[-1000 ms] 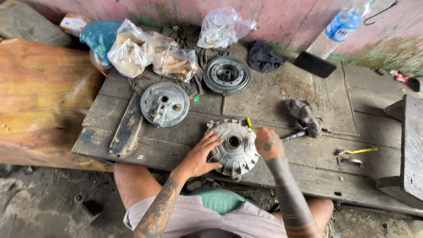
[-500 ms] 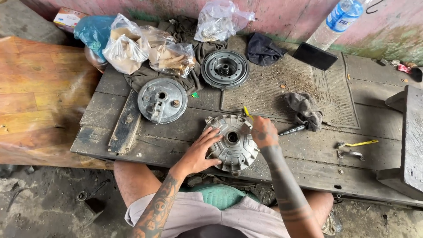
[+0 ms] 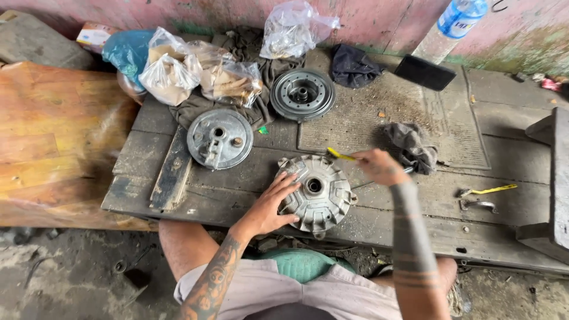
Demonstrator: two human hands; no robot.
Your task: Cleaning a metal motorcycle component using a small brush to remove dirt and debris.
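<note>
Pressing one hub (image 3: 317, 192), left hand (image 3: 269, 204) spread; right hand (image 3: 379, 166) pinching yellow tool (image 3: 341, 155).

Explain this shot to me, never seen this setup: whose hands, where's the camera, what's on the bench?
One camera, worn on a person's head, looks down at their own bare hands. The left hand lies flat on a ribbed grey metal hub on a worn wooden bench. The right hand holds a thin yellow-handled tool just above the hub's far edge. Further back lie a round metal plate, a dark pulley-like disc, a rag and plastic bags.
</note>
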